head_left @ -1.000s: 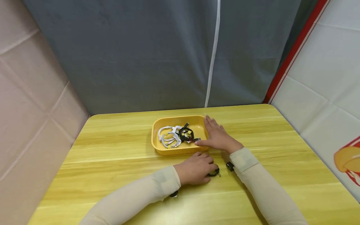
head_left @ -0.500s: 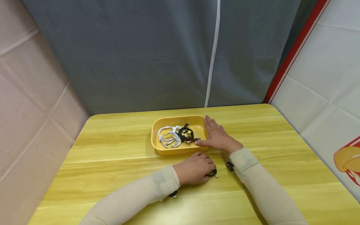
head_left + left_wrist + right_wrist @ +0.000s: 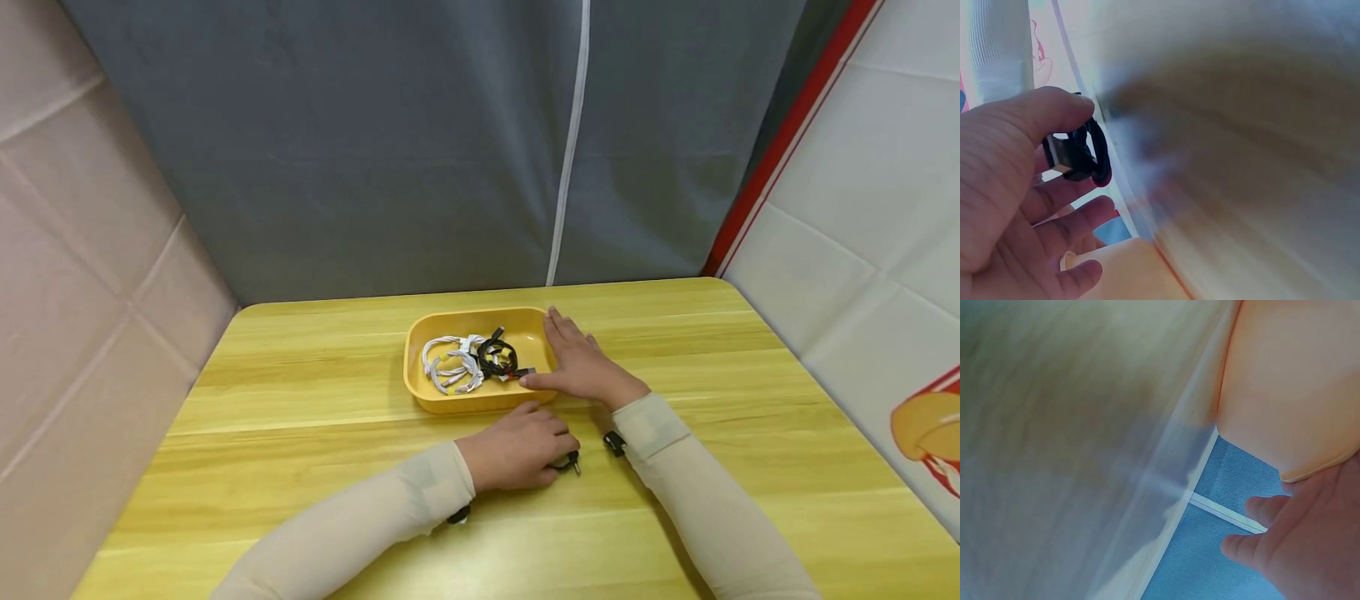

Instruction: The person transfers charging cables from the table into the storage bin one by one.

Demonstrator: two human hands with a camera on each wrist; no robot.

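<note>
A yellow tray (image 3: 420, 392) sat near the far edge of the wooden table (image 3: 300, 433), holding white cables (image 3: 452, 364) beside a black coil (image 3: 497, 357). In front of the tray's near rim, the left hand (image 3: 517, 450) lay knuckles-up, fingers curled round a small coiled black cable (image 3: 1088, 153) whose plug poked out. The right hand (image 3: 581, 367) rested flat, fingers straight, against the tray's right wall.
</note>
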